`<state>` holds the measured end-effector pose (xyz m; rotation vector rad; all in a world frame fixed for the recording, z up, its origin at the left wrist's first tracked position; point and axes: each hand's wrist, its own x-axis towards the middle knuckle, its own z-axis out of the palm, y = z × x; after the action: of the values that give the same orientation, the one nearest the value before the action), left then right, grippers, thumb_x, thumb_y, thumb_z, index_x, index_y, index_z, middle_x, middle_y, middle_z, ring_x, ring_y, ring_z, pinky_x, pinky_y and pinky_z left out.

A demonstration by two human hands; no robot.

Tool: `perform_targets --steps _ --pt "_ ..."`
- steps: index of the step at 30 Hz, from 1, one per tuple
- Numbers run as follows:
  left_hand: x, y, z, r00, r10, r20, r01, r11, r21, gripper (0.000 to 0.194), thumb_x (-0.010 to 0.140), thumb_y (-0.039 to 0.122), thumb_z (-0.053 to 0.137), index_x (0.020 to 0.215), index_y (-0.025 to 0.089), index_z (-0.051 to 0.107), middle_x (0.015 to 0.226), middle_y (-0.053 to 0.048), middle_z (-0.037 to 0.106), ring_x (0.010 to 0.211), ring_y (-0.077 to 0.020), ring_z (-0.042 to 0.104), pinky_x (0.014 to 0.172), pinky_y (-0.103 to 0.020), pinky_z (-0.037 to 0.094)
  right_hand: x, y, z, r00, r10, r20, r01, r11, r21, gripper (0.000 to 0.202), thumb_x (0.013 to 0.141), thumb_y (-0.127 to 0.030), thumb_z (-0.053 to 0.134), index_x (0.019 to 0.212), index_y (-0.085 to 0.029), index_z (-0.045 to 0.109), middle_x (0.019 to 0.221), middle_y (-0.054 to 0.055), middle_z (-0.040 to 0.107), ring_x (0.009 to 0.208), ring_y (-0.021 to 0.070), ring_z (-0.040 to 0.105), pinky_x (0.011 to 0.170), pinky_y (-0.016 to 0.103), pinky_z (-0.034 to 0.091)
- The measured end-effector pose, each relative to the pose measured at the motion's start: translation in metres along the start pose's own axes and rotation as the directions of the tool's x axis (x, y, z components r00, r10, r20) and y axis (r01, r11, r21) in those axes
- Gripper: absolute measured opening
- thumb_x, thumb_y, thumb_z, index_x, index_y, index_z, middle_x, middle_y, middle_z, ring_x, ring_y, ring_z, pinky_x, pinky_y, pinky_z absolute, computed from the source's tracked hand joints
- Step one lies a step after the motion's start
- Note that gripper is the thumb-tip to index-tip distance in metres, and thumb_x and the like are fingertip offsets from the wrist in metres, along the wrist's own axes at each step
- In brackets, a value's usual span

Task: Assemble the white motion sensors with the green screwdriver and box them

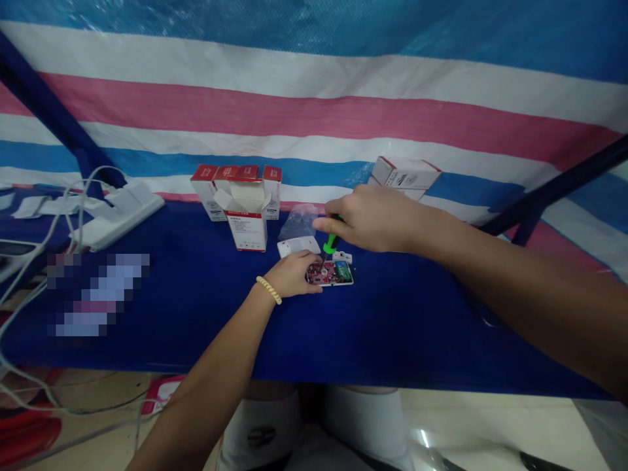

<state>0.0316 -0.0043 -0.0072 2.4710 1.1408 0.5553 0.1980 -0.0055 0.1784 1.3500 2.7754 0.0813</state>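
Observation:
My right hand is closed around a screwdriver with a green and black handle, its shaft pointing down at a red circuit board. The board sits in an opened white device casing that lies flat on the table and has a green part at its right end. Gripping the left end of this casing between thumb and fingers is my left hand, a beaded bracelet on its wrist. Just behind lie a white cover and a small white part. Whether the screwdriver tip touches a screw is too small to tell.
An open detector box stands behind to the left, before several red-and-white boxes. A clear plastic bag lies beside them. More boxes stand at back right. A white power strip with cables sits on the left of the blue table.

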Motion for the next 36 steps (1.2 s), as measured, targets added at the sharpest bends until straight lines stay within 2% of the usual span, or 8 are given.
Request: perform_targets --steps 6,12,17,22,25,30,33,36 --pt "0.001 -0.002 0.002 1.0 -0.003 0.014 0.003 1.0 -0.017 0.061 0.065 0.041 0.081 0.115 0.013 0.058 0.112 -0.012 0.062 0.102 -0.0279 0.06 0.087 -0.041 0.05 0.009 0.007 -0.002 0.976 -0.206 0.067 0.202 0.977 0.066 0.033 0.079 -0.038 0.053 0.1 -0.016 0.063 0.087 0.008 0.067 0.07 0.016 0.054 0.064 0.027 0.029" --pt "0.001 -0.001 0.002 1.0 0.0 0.009 0.0 1.0 0.0 0.062 0.065 0.042 0.081 0.114 0.013 0.059 0.113 -0.012 0.062 0.102 -0.028 0.06 0.088 -0.041 0.05 0.006 0.004 -0.001 0.991 -0.123 0.056 0.119 0.991 0.066 0.039 0.09 -0.041 0.035 0.099 -0.017 0.064 0.081 0.009 0.066 0.066 0.0154 0.051 0.061 0.027 0.026" --pt "0.001 -0.003 0.003 1.0 0.026 -0.016 -0.025 0.998 0.054 0.066 0.061 0.046 0.083 0.113 0.011 0.059 0.111 -0.014 0.063 0.11 -0.0304 0.057 0.095 -0.042 0.047 0.005 0.005 0.003 0.978 -0.202 0.055 0.196 0.976 0.09 0.033 0.081 -0.036 0.05 0.104 -0.015 0.062 0.08 0.008 0.066 0.066 0.0148 0.05 0.06 0.026 0.026" --pt "0.0 -0.001 0.002 1.0 -0.015 0.02 0.015 1.0 0.016 0.068 0.063 0.046 0.082 0.117 0.013 0.057 0.12 -0.014 0.06 0.112 -0.0294 0.057 0.096 -0.042 0.047 0.01 0.012 0.009 0.996 -0.081 0.026 0.079 0.994 0.077 0.042 0.09 -0.046 0.034 0.092 -0.017 0.065 0.07 0.007 0.063 0.061 0.0151 0.049 0.06 0.028 0.026" --pt "0.0 0.001 0.001 0.999 -0.035 0.035 0.035 0.999 0.009 0.066 0.062 0.044 0.083 0.115 0.014 0.058 0.119 -0.013 0.06 0.11 -0.029 0.058 0.095 -0.042 0.047 0.01 0.016 0.011 0.995 -0.094 0.031 0.092 0.994 0.059 0.037 0.089 -0.04 0.036 0.083 -0.016 0.064 0.067 0.007 0.062 0.059 0.0141 0.047 0.059 0.028 0.025" --pt "0.0 -0.001 0.001 0.999 -0.021 0.037 0.021 1.0 -0.002 0.064 0.063 0.044 0.083 0.114 0.014 0.059 0.119 -0.013 0.061 0.111 -0.0293 0.057 0.096 -0.043 0.046 0.008 0.022 0.015 0.981 -0.193 -0.015 0.192 0.962 0.193 0.033 0.078 -0.034 0.053 0.104 -0.016 0.061 0.08 0.005 0.067 0.063 0.0131 0.05 0.061 0.026 0.029" --pt "0.0 -0.003 0.002 0.999 -0.013 0.034 0.013 1.0 -0.01 0.063 0.062 0.045 0.083 0.113 0.015 0.059 0.119 -0.012 0.061 0.112 -0.029 0.057 0.097 -0.043 0.046 0.009 0.025 0.015 0.993 -0.119 -0.02 0.121 0.974 0.193 0.038 0.082 -0.042 0.05 0.108 -0.017 0.062 0.08 0.006 0.068 0.065 0.0151 0.053 0.062 0.027 0.03" --pt "0.0 -0.005 0.003 0.999 -0.012 0.033 0.013 1.0 -0.011 0.063 0.063 0.046 0.082 0.114 0.017 0.059 0.119 -0.011 0.06 0.111 -0.0284 0.057 0.096 -0.042 0.045 0.01 0.027 0.011 0.996 -0.081 0.022 0.077 0.986 0.145 0.041 0.088 -0.047 0.04 0.094 -0.018 0.068 0.07 0.007 0.066 0.063 0.0161 0.054 0.06 0.028 0.03"
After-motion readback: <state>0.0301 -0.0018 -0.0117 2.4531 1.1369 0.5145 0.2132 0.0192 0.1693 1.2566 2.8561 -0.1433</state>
